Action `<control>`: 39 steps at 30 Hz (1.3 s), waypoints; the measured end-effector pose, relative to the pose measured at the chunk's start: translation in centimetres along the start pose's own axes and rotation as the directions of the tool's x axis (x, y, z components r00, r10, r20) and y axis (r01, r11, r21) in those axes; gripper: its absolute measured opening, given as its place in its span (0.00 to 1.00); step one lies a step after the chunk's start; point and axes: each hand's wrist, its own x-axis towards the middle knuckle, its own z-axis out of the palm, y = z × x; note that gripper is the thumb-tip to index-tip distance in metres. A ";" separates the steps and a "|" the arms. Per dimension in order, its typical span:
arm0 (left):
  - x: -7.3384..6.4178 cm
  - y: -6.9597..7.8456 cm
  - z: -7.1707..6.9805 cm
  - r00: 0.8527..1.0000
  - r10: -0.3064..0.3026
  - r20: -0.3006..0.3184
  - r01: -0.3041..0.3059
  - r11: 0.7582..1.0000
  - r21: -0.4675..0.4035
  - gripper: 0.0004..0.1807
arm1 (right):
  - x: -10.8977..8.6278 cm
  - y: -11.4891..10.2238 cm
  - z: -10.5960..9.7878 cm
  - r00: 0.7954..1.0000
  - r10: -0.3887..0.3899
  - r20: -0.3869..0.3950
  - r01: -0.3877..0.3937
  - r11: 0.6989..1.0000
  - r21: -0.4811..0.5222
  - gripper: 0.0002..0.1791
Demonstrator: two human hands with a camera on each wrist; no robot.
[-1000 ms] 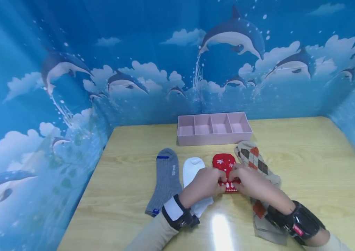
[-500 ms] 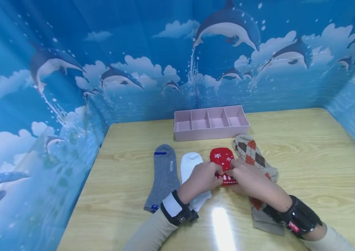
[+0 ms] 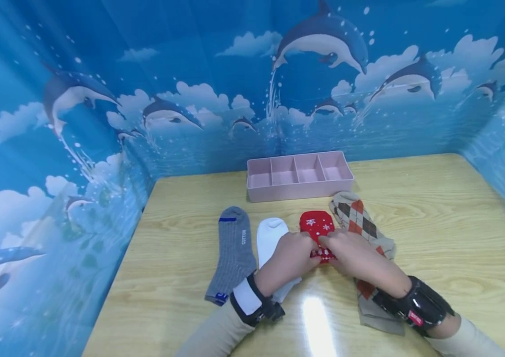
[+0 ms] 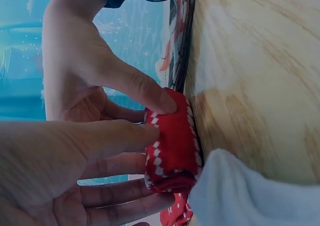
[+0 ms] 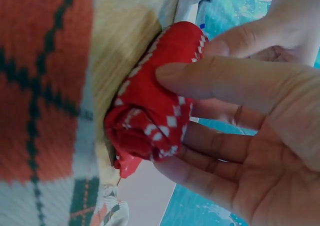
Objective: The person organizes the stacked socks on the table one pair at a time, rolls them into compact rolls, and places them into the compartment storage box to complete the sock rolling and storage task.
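A red sock (image 3: 316, 223) with white snowflakes lies on the table, its near end rolled into a thick roll with white diamond trim (image 4: 175, 141). My left hand (image 3: 294, 254) grips the left part of the roll, thumb on the near side and fingers behind. On the right part, my right hand (image 3: 354, 252) holds it the same way, its thumb (image 5: 185, 78) pressing the red fabric. The coiled end shows in the right wrist view. Beside my left hand lies a white sock (image 3: 271, 235); my right forearm passes over an argyle sock (image 3: 359, 218).
Left of the white sock lies a grey sock (image 3: 234, 248) with a blue stripe. A pink box (image 3: 301, 191) with several compartments stands at the back of the wooden table (image 3: 448, 213). A dolphin-print curtain (image 3: 216, 59) hangs behind and at the sides.
Both hands stay on the red sock, and its near patterned end now looks more rolled up between the fingers. The head view has shifted slightly; the other socks lie as before.
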 end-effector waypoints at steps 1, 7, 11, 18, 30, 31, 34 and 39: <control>0.0 0.0 0.0 1.000 -0.006 0.006 0.006 1.000 0.013 0.12 | 0.0 0.0 0.0 1.000 -0.002 0.001 0.002 1.000 -0.006 0.16; 0.1 0.0 0.1 0.997 -0.045 0.056 0.043 0.999 0.032 0.10 | 0.2 -0.1 0.0 1.000 0.018 0.004 -0.018 1.000 -0.002 0.16; 0.2 -0.1 0.2 0.998 -0.046 0.043 0.044 0.998 0.042 0.13 | 0.2 0.0 0.1 1.000 0.027 -0.010 -0.027 1.000 0.007 0.16; 0.2 -0.5 0.2 1.000 0.008 0.004 -0.008 0.994 0.106 0.13 | 0.3 0.0 0.2 0.999 0.027 -0.031 -0.028 0.999 -0.036 0.17; 0.3 -0.6 0.2 0.999 -0.049 0.014 0.050 0.998 -0.042 0.13 | 0.4 -0.3 0.4 0.996 0.034 -0.077 -0.036 0.999 -0.018 0.20; 0.3 -0.6 0.2 0.999 -0.051 0.015 0.052 0.998 -0.042 0.13 | 0.4 -0.4 0.4 0.996 0.035 -0.078 -0.036 0.999 -0.018 0.19; 0.3 -0.6 0.3 0.999 -0.048 0.019 0.049 0.998 -0.027 0.11 | 0.3 -0.4 0.4 0.997 0.028 -0.072 -0.030 0.999 -0.016 0.16; 0.2 -0.6 0.5 0.999 -0.031 0.015 0.031 0.999 0.039 0.11 | 0.1 -0.4 0.4 0.998 0.009 -0.062 -0.011 1.000 -0.026 0.15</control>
